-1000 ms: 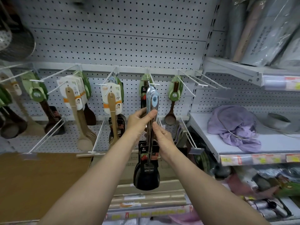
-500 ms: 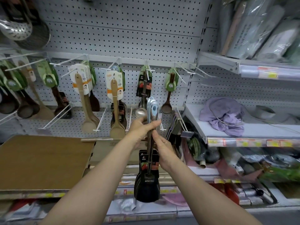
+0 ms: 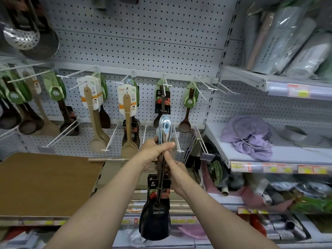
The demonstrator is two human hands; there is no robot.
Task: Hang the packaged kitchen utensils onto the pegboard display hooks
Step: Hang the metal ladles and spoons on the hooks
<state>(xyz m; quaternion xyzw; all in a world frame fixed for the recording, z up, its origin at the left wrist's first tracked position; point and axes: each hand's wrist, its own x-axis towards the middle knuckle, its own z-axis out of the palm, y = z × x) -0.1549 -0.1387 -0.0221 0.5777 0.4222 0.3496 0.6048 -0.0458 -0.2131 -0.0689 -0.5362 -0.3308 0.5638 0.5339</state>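
Both the left hand (image 3: 156, 150) and right hand (image 3: 177, 172) grip a bunch of utensils (image 3: 158, 186) upright, below the pegboard (image 3: 143, 42) hooks (image 3: 166, 84).

Bundle of packaged utensils (image 3: 162, 169) upright in left hand (image 3: 156, 150) and right hand (image 3: 175, 172), below pegboard hooks (image 3: 166, 83)

Two hands are seen, the left hand (image 3: 156, 150) and the right hand (image 3: 177, 172), with one bunch of packaged black spatulas (image 3: 156, 209) gripped between them; how many are in the bunch cannot be told. One black-carded utensil (image 3: 162, 103) is hung on the pegboard (image 3: 134, 42). One brown ladle on a green card (image 3: 186, 112) is seen right of it. Two groups of beige wooden spatulas (image 3: 93, 108) (image 3: 128, 114) are counted. One purple cloth (image 3: 249, 137) is counted on the shelf (image 3: 287, 155).
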